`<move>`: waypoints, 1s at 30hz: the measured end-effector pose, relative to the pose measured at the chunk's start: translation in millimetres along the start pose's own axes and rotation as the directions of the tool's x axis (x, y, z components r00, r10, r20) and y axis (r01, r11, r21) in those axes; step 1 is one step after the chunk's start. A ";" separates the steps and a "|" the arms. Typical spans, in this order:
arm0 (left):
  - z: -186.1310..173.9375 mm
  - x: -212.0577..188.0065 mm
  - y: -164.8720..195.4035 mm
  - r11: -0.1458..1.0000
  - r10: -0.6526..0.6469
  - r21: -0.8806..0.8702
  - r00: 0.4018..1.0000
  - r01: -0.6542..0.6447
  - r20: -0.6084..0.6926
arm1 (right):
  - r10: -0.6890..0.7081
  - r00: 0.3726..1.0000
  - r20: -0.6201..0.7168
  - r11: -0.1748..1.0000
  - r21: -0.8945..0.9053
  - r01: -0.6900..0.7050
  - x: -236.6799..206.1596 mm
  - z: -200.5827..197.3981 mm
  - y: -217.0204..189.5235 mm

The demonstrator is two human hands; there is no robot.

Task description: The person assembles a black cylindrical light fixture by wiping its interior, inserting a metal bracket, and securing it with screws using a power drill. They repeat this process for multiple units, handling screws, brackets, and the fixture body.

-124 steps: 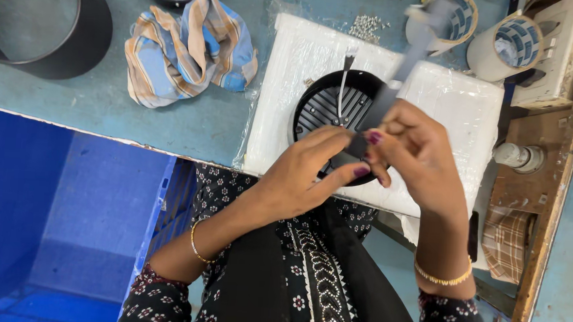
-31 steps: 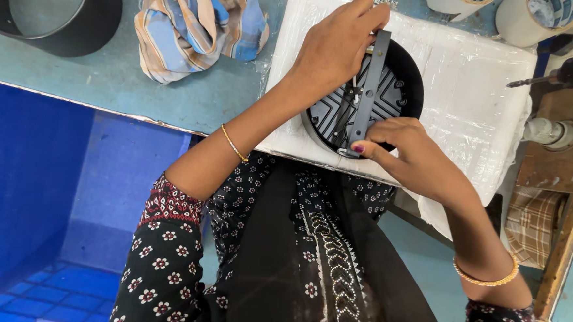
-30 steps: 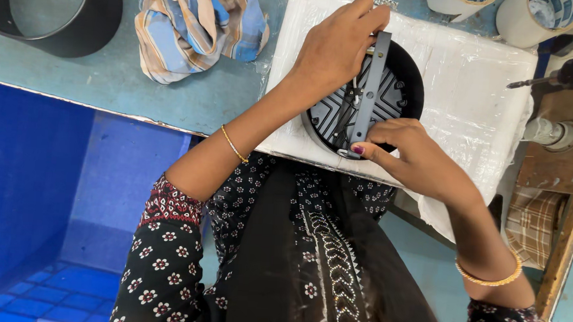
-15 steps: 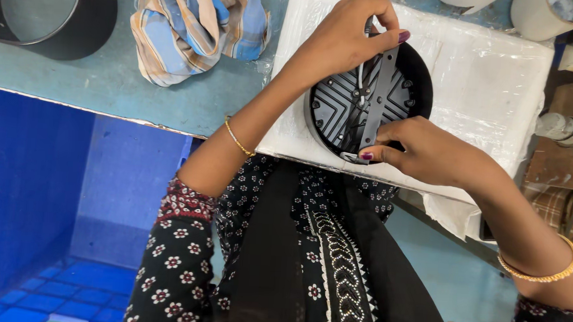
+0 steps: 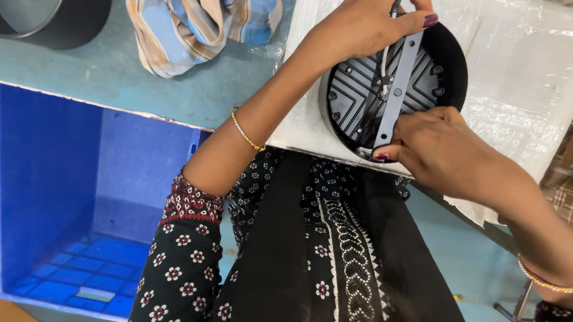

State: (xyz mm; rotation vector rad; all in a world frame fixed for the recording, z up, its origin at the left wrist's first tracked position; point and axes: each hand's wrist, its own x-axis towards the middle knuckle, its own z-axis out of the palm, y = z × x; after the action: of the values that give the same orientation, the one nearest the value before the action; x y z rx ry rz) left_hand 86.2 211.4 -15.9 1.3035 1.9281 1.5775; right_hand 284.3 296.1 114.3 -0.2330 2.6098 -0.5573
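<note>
Both hands grip a grey metal bar point(image 5: 398, 88) laid across the black round housing point(image 5: 395, 88) at upper centre: left hand point(image 5: 365, 28) pinches its top end, right hand point(image 5: 437, 146) closes on its lower end.

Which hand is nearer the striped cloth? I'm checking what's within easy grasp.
Left. The left hand grips the far end of the grey bar, right of the striped cloth; the right hand holds the near end, farther away.
</note>
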 end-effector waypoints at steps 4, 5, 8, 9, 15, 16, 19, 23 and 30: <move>-1.6 -4.9 12.5 0.998 0.059 0.019 0.998 -0.059 -0.034 | 0.020 1.000 -0.004 0.999 0.051 -0.019 -1.3 -7.7 -7.6; -3.3 -5.2 18.3 0.995 0.101 0.025 0.994 -0.100 -0.045 | 0.134 0.991 0.017 0.984 0.114 -0.135 -4.1 -10.3 -12.4; -4.0 -15.7 42.0 0.960 0.101 0.276 0.971 -0.039 -0.216 | 0.290 0.948 -0.133 0.948 0.178 -0.265 -17.7 -13.0 -33.2; -2.4 -17.9 51.4 0.940 0.112 0.342 0.960 -0.017 -0.258 | 0.207 0.920 -0.334 0.978 0.107 -0.181 -23.4 -9.6 -43.0; 25.4 -24.1 116.0 0.901 0.182 0.427 0.957 -0.071 -0.224 | 0.070 0.767 -0.638 0.973 -0.127 -0.194 10.7 21.0 -54.1; 33.2 -25.6 128.0 0.841 0.273 0.520 0.946 -0.146 -0.176 | 0.022 0.793 -0.609 0.961 -0.207 -0.186 19.2 23.3 -47.6; 43.1 -46.6 151.6 0.794 0.334 0.541 0.942 -0.278 -0.007 | 0.049 0.732 -0.680 0.983 -0.097 -0.155 41.9 34.0 -34.7; 46.4 -67.1 165.1 0.782 0.066 0.577 0.952 -0.235 0.299 | 0.090 0.747 -0.659 0.966 -0.125 -0.227 53.5 41.6 -34.0; 43.3 -73.2 159.8 0.786 0.125 0.612 0.992 -0.085 -0.023 | 0.160 0.765 -0.624 0.955 -0.099 -0.280 63.6 35.8 -36.2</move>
State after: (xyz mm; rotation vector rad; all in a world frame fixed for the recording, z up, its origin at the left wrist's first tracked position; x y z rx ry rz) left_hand 226.2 173.8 92.5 1.6332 2.5763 1.0599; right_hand 247.5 234.9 75.0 0.2517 3.2647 -0.3325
